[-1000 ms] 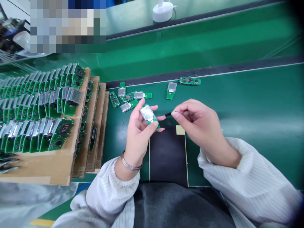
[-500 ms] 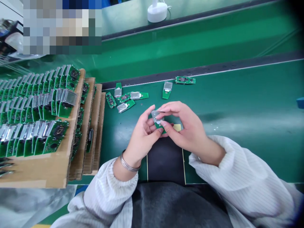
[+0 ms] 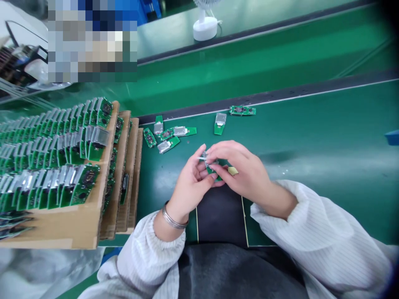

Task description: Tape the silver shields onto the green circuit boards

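Between my two hands is a small green circuit board point(image 3: 210, 169) with a display piece at its upper end. My left hand point(image 3: 193, 179) holds the board from below and the left, its thumb on the lower part. The fingers of my right hand point(image 3: 241, 166) pinch the display piece point(image 3: 205, 155), which stands tilted up from the board, its edge showing as a pale line. Under the hands a black pad point(image 3: 221, 216) with yellowish edges lies on the green table point(image 3: 311, 158).
Several loose boards point(image 3: 185, 131) lie beyond my hands, two of them farther right point(image 3: 220, 123). Cardboard racks point(image 3: 77, 226) full of upright boards stand on the left. A small white fan point(image 3: 205, 28) is at the back, a blue object point(image 3: 392, 138) at the far right.
The display piece has been tipped up from lying nearly flat to almost edge-on. My right fingers have shifted over it. The whole view has moved slightly, while the loose boards lie as before.
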Tool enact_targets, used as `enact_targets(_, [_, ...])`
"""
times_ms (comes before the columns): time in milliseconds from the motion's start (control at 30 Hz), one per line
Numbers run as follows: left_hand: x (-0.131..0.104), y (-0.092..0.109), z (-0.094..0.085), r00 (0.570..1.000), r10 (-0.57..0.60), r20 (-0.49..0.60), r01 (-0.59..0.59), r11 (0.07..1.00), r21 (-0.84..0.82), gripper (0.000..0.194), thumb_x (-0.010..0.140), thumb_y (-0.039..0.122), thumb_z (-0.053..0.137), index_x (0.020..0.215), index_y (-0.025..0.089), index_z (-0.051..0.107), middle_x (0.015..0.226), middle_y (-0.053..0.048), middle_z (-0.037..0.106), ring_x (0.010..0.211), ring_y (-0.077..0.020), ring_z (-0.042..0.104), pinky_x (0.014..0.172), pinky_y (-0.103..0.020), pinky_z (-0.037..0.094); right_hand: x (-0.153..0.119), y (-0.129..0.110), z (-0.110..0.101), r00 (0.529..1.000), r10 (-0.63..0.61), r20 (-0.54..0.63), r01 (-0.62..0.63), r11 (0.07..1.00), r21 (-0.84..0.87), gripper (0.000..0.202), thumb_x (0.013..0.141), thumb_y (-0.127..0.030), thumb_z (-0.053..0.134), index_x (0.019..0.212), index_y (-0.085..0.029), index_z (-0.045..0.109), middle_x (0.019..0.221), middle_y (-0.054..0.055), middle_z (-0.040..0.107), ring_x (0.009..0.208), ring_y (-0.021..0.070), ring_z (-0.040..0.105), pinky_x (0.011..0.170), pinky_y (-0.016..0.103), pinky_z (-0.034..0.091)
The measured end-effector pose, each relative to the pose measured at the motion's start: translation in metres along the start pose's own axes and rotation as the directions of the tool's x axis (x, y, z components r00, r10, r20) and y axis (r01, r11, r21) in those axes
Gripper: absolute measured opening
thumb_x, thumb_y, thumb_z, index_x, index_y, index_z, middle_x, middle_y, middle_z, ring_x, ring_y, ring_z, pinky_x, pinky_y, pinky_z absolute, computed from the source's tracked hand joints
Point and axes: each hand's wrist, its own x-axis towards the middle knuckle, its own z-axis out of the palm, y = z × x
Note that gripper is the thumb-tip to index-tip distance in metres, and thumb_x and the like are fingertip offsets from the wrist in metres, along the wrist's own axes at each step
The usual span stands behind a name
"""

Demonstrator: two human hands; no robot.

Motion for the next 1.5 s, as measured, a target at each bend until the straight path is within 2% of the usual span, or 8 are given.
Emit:
enact_targets(300, [-0.002, 0.0, 0.003, 0.996, -0.055, -0.07, 0.051, 0.997, -0.054, 0.093, 0.068, 0.026, 0.093, 0.15, 0.031, 0.048, 0.134, -0.01, 0.065, 0.105, -0.0227, 0.07, 0.088, -0.04, 0.064, -0.005, 0.01, 0.003, 0.988, -0.137, 0.075, 0.142, 0.988, -0.059, 0.028, 0.095, -0.011, 0.054, 0.111, -0.027, 0.071, 0.116, 0.009, 0.075, 0.099, 0.0246, 0.073, 0.082, 0.036, 0.061])
enact_targets(533, [0.003, -0.009, 0.0, 1.0, 0.016, -0.003, -0.016, 0.999, 0.051, 0.064, 0.077, 0.035, 0.088, 0.135, 0.024, 0.062, 0.132, -0.014, 0.067, 0.107, -0.0249, 0.072, 0.09, -0.04, 0.063, 0.001, 0.006, 0.009, 0.999, -0.005, -0.052, 0.01, 0.994, 0.106, 0.032, 0.093, -0.006, 0.051, 0.11, -0.028, 0.069, 0.112, 0.008, 0.075, 0.106, 0.0225, 0.074, 0.089, 0.034, 0.064])
enact_targets(633, [0.005, -0.008, -0.002, 0.995, 0.07, -0.071, -0.071, 0.997, -0.004, 0.071, 0.076, 0.032, 0.088, 0.14, 0.028, 0.059, 0.144, -0.014, 0.061, 0.107, -0.0243, 0.072, 0.091, -0.04, 0.063, 0.003, 0.002, 0.006, 0.984, 0.066, -0.166, -0.036, 0.983, 0.179, 0.022, 0.09, -0.011, 0.06, 0.104, -0.026, 0.069, 0.107, 0.008, 0.075, 0.096, 0.0227, 0.075, 0.081, 0.035, 0.065])
enact_targets(700, [0.005, -0.004, -0.002, 0.988, 0.086, -0.129, -0.092, 0.995, -0.039, 0.081, 0.077, 0.029, 0.088, 0.149, 0.031, 0.051, 0.141, -0.013, 0.063, 0.107, -0.0246, 0.073, 0.093, -0.041, 0.062, 0.004, -0.003, 0.0, 0.957, 0.216, -0.193, -0.156, 0.946, 0.283, 0.012, 0.088, -0.02, 0.066, 0.099, -0.024, 0.068, 0.099, 0.008, 0.074, 0.082, 0.0209, 0.074, 0.069, 0.033, 0.065])
enact_targets(833, [0.004, 0.007, -0.001, 0.983, 0.055, -0.172, -0.066, 0.996, -0.054, 0.093, 0.077, 0.024, 0.086, 0.158, 0.031, 0.039, 0.127, -0.011, 0.071, 0.107, -0.0262, 0.075, 0.094, -0.042, 0.061, 0.007, -0.011, -0.011, 0.809, 0.587, -0.006, -0.486, 0.676, 0.554, 0.023, 0.085, -0.041, 0.074, 0.092, -0.022, 0.064, 0.076, 0.003, 0.07, 0.064, 0.0173, 0.069, 0.046, 0.024, 0.052])
enact_targets(967, [0.004, 0.011, -0.001, 0.984, 0.027, -0.177, -0.041, 0.997, -0.073, 0.081, 0.08, 0.021, 0.082, 0.152, 0.026, 0.046, 0.12, -0.009, 0.073, 0.109, -0.0257, 0.074, 0.092, -0.042, 0.063, 0.009, -0.012, -0.008, 0.745, 0.65, 0.151, -0.596, 0.548, 0.587, 0.031, 0.08, -0.046, 0.077, 0.088, -0.018, 0.066, 0.072, 0.003, 0.07, 0.057, 0.0123, 0.059, 0.042, 0.022, 0.04])
enact_targets(1233, [0.002, 0.008, 0.0, 0.962, 0.158, -0.221, -0.181, 0.979, -0.091, 0.073, 0.078, 0.016, 0.082, 0.143, 0.024, 0.049, 0.12, -0.008, 0.074, 0.117, -0.0232, 0.07, 0.095, -0.037, 0.061, 0.004, -0.012, -0.001, 0.713, 0.671, 0.201, -0.666, 0.56, 0.493, 0.023, 0.079, -0.041, 0.074, 0.082, -0.018, 0.07, 0.066, -0.001, 0.066, 0.056, 0.0117, 0.054, 0.052, 0.026, 0.043])
enact_targets(1500, [0.005, 0.003, -0.004, 0.87, 0.371, -0.326, -0.333, 0.928, 0.169, 0.078, 0.071, 0.018, 0.09, 0.14, 0.026, 0.054, 0.107, -0.004, 0.075, 0.112, -0.0207, 0.071, 0.091, -0.03, 0.061, 0.001, -0.012, 0.0, 0.709, 0.678, 0.195, -0.695, 0.625, 0.355, 0.03, 0.082, -0.045, 0.068, 0.091, -0.017, 0.074, 0.07, 0.002, 0.066, 0.062, 0.0159, 0.057, 0.06, 0.031, 0.046])
